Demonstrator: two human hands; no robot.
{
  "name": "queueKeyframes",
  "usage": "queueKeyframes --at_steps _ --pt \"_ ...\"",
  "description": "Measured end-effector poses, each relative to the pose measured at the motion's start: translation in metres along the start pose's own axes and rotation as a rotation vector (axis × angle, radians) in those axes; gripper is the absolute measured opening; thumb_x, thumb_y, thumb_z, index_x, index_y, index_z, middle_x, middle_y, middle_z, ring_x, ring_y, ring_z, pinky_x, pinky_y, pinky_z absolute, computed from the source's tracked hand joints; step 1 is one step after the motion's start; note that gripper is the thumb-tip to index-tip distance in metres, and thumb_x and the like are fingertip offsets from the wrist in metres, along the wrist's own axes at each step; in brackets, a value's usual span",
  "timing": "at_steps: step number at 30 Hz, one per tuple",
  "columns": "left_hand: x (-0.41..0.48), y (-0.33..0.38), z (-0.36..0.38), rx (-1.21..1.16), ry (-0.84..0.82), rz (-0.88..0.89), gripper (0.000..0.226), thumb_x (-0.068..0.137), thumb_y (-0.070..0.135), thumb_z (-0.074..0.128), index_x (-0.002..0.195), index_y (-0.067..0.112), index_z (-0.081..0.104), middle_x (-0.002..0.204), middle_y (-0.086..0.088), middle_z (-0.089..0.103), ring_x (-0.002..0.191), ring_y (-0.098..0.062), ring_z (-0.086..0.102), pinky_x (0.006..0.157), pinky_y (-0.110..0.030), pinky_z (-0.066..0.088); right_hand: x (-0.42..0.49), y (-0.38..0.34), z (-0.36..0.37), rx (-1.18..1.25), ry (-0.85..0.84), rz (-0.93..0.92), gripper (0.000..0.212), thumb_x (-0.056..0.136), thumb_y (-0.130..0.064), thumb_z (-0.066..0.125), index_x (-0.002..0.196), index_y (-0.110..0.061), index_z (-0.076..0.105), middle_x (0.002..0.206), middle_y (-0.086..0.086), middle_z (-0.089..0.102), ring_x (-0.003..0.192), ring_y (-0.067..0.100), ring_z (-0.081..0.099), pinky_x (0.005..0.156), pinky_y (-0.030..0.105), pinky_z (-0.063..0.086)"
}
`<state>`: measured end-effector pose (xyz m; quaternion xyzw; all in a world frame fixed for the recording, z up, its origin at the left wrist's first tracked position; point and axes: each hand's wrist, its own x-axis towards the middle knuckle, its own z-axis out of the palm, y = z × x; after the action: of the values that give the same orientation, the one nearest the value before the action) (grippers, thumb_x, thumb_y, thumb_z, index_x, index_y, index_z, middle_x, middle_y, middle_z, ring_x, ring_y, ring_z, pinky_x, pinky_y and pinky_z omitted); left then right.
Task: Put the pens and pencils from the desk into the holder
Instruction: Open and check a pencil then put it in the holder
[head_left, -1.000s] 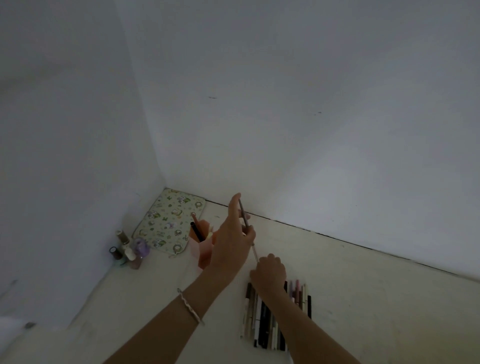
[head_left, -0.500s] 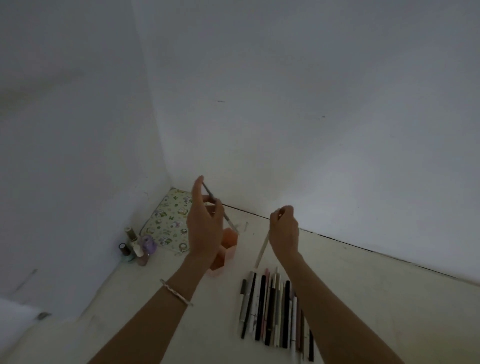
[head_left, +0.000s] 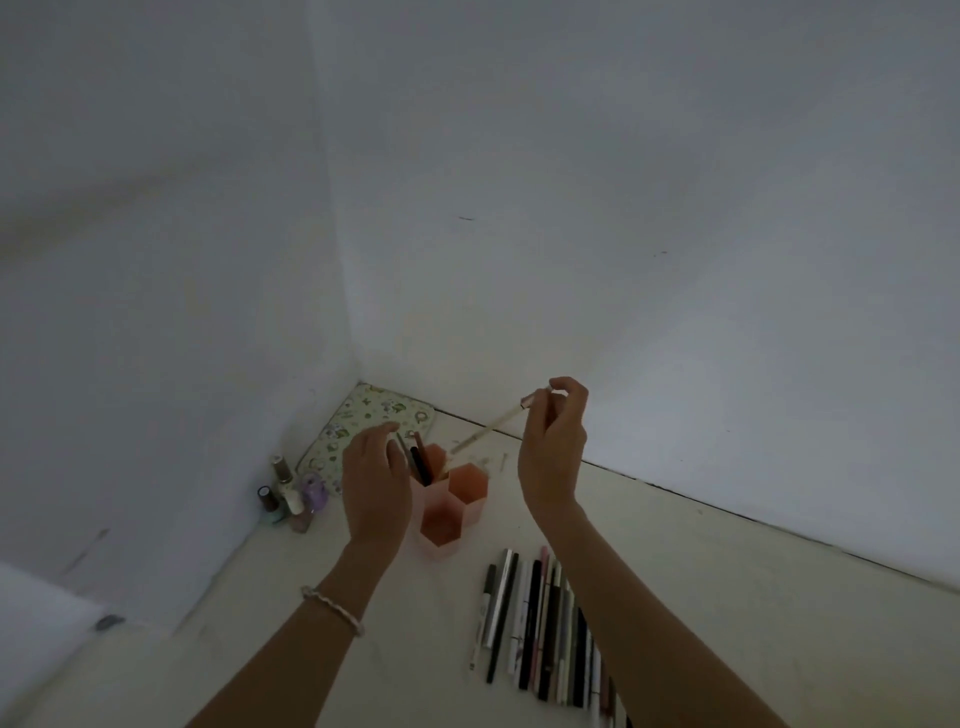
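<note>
Pale table (head_left: 727, 597), white corner: right hand (head_left: 553, 452) fingers pinch pencil (head_left: 491, 427) top, tip near holder (head_left: 441, 525); left hand (head_left: 374, 483) fingers relaxed, spread. Risk: slanted tip may catch rim, tipping holder.

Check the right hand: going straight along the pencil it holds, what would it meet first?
Probably the pink hexagonal plastic holder: the right hand pinches a pale pencil slanting down toward its back cell; depth is unclear.
</note>
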<state>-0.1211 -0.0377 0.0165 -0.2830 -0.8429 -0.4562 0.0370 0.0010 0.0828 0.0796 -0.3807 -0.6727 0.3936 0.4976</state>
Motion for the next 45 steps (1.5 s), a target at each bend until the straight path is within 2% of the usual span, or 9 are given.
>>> queueKeyframes --at_steps 4,10,13,17,23,28,32,35,45 --pt "0.006 0.005 -0.005 -0.074 0.012 -0.065 0.031 0.096 0.002 0.042 0.119 0.008 0.061 0.12 -0.01 0.061 0.114 -0.024 0.055 0.099 -0.034 0.044 -0.015 0.0 0.015 -0.061 -0.141 -0.027 0.016 0.101 -0.021 0.041 0.103 -0.037 0.038 0.08 -0.003 0.066 0.047 0.006 0.048 0.044 0.02 0.04" --pt "-0.001 0.032 -0.012 -0.173 0.008 -0.087 0.021 0.092 0.01 0.046 0.106 0.019 0.059 0.103 0.003 0.06 0.094 -0.017 0.06 0.081 -0.033 0.051 -0.034 0.014 0.026 -0.432 -0.483 -0.154 0.018 0.099 -0.025 0.047 0.109 -0.019 0.061 0.101 -0.002 0.066 0.088 0.012 0.06 0.081 0.03 0.051" --pt "-0.023 0.048 -0.015 -0.162 -0.076 0.024 0.002 0.087 0.026 0.051 0.085 0.026 0.051 0.076 0.012 0.054 0.068 -0.004 0.055 0.061 -0.019 0.047 -0.031 0.019 0.014 -0.42 -0.377 -0.155 0.023 0.099 -0.023 0.047 0.116 -0.017 0.061 0.107 -0.004 0.066 0.088 0.01 0.061 0.082 0.027 0.052" --pt "-0.08 0.051 -0.001 -0.017 -0.471 0.381 0.008 0.083 0.031 0.04 0.078 0.029 0.045 0.068 0.013 0.048 0.055 -0.003 0.049 0.052 -0.015 0.047 -0.022 0.032 -0.012 -0.389 -0.236 -0.031 0.021 0.098 -0.016 0.046 0.113 -0.016 0.061 0.105 -0.003 0.067 0.092 0.012 0.062 0.08 0.025 0.049" --pt "-0.124 0.016 0.044 0.566 -0.853 0.168 0.046 0.1 0.026 0.038 0.143 0.014 0.03 0.132 -0.006 0.048 0.113 -0.022 0.057 0.092 -0.032 0.049 -0.029 0.057 -0.044 -0.453 -0.299 0.105 0.02 0.096 -0.014 0.048 0.107 -0.019 0.063 0.1 -0.006 0.067 0.079 0.011 0.06 0.073 0.024 0.048" --pt "-0.133 0.008 0.06 0.618 -0.916 0.128 0.057 0.103 0.02 0.032 0.154 0.01 0.008 0.14 -0.009 0.044 0.123 -0.022 0.052 0.099 -0.031 0.043 -0.035 0.075 -0.063 -0.517 -0.408 0.182 0.022 0.093 -0.01 0.046 0.103 -0.018 0.064 0.09 -0.004 0.067 0.064 0.005 0.05 0.062 0.019 0.039" --pt "-0.116 0.031 0.059 0.246 -0.814 -0.018 0.042 0.096 0.015 0.048 0.136 0.017 0.038 0.115 -0.009 0.059 0.1 -0.027 0.063 0.084 -0.037 0.054 -0.04 0.086 -0.067 -0.658 -0.575 0.299 0.021 0.091 -0.013 0.048 0.103 -0.013 0.065 0.098 0.002 0.067 0.08 0.017 0.064 0.072 0.027 0.051" --pt "-0.097 0.052 0.054 0.092 -0.672 0.072 0.048 0.092 0.014 0.056 0.134 0.023 0.036 0.101 0.001 0.057 0.078 -0.013 0.063 0.066 -0.028 0.057 -0.05 0.097 -0.059 -0.83 -0.698 0.358 0.016 0.091 -0.016 0.051 0.097 -0.009 0.064 0.097 0.006 0.067 0.085 0.02 0.064 0.072 0.027 0.049" --pt "-0.055 0.083 0.028 -0.051 -0.342 0.21 0.047 0.087 0.015 0.065 0.131 0.022 0.049 0.088 0.01 0.061 0.062 0.007 0.048 0.065 0.004 0.04 -0.091 0.11 -0.019 -1.079 -0.804 0.302 0.024 0.09 -0.029 0.051 0.096 -0.013 0.067 0.097 0.003 0.07 0.09 0.021 0.067 0.076 0.03 0.052"
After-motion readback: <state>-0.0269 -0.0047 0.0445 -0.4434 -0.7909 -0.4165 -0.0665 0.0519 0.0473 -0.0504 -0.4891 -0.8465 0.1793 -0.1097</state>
